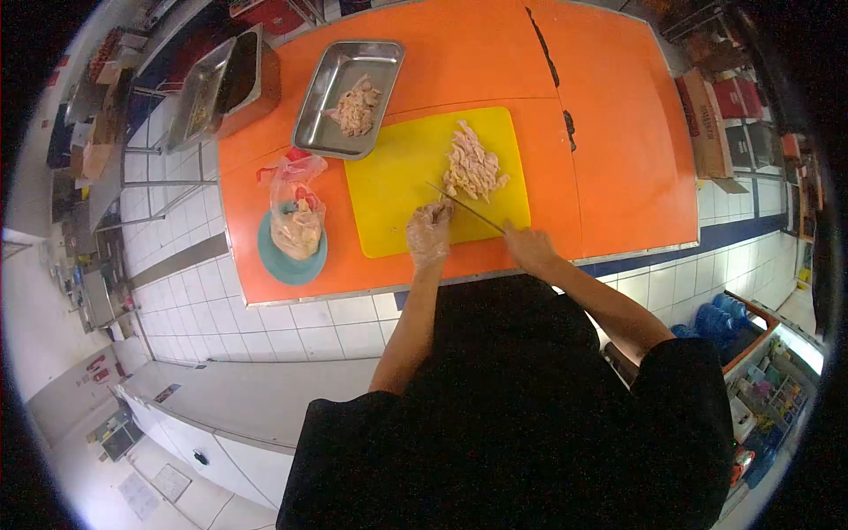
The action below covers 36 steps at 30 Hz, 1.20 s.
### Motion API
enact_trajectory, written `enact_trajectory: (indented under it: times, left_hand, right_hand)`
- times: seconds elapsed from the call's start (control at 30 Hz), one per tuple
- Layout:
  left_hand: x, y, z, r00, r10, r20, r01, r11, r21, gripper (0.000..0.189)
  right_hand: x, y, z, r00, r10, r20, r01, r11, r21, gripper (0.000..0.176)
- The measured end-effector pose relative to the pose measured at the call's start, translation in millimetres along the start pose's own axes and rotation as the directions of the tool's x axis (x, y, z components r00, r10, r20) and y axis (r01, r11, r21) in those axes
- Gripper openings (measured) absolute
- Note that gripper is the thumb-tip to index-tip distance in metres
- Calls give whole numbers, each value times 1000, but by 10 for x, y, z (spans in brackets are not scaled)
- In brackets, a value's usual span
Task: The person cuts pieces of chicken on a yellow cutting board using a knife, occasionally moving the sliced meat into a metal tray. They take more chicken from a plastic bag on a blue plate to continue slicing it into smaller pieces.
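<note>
My right hand is wrapped around the handle of a knife, whose blade points up and left across the yellow cutting board. My left hand, in a clear plastic glove, is closed with its fingers curled down on a piece of chicken beside the blade; the fingers hide most of that piece. Just beyond the knife lies a pile of cut pale chicken strips on the board.
At the back left of the orange table, a steel tray holds more chicken pieces. A plastic bag of meat rests in a teal bowl at left. A deep metal pan stands beyond the table's left edge.
</note>
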<state>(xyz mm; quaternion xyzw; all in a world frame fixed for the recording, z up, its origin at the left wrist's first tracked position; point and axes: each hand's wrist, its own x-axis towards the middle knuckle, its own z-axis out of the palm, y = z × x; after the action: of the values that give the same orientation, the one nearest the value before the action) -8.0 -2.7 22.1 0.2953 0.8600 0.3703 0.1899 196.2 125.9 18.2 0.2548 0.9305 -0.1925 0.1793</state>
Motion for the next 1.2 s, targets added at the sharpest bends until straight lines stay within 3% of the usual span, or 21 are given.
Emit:
enact_trajectory:
  times: [0.1,0.17,0.2,0.27,0.3,0.37,0.4,0.5,0.57,0.7,0.77,0.9,1.0,1.07,1.13,1.2]
  left_hand:
    - [-10,-11,-1,996,-92,23,93,995,-47,29]
    - [-23,14,-60,971,-215,105,227,967,-118,32]
    - [-39,-119,18,971,-215,104,227,967,-117,32]
    - [-54,-495,274,996,-76,-45,54,929,-366,34]
    - [-46,-375,192,996,-74,-46,52,929,-365,34]
    - [-44,-7,-76,969,-240,64,247,956,-156,33]
    - [-56,-69,-57,969,-241,60,248,956,-157,33]
    - [-88,-166,-14,977,-212,14,212,966,-146,31]
    - [-121,-130,-32,991,-132,-37,131,991,-32,26]
    - [-138,-269,84,994,-105,-35,107,992,67,23]
    - [-113,-263,79,996,30,-82,-17,988,153,21]
    - [-116,-235,33,998,-17,-55,23,993,115,20]
    - [-106,-270,30,988,130,-85,-117,982,147,20]
    - [-94,-230,20,998,-39,-49,43,995,95,21]
    - [-83,-276,38,998,-48,-40,53,992,112,20]
    - [-65,-285,59,997,-65,-36,69,990,121,20]
  right_hand:
    - [-193,160,-58,999,8,33,-8,1000,5,32]
    - [-210,150,-130,997,62,-36,-61,998,5,31]
    - [-207,106,-187,998,60,-37,-60,998,6,31]
    - [-161,-14,-299,995,91,-28,-89,993,74,29]
    - [-167,-49,-306,995,91,-30,-89,993,75,29]
    - [-210,-128,-302,998,36,-43,-32,996,88,27]
    - [-216,-166,-314,999,32,-44,-28,996,86,27]
    - [-232,-212,-329,999,-28,27,27,999,45,23]
    - [-242,-205,-292,998,-52,35,51,998,44,21]
    - [-88,-179,-103,997,-56,51,54,997,51,27]
    - [115,-261,-21,998,-56,-26,58,996,61,24]
    - [592,-573,-101,997,-65,-52,71,989,131,23]
    - [759,-627,-76,985,-126,-116,144,977,159,23]
    - [685,-561,-161,989,-146,-17,147,981,125,24]
    - [395,-364,-125,996,-91,5,90,991,104,25]
    - [72,-114,-216,984,-45,173,40,999,37,27]
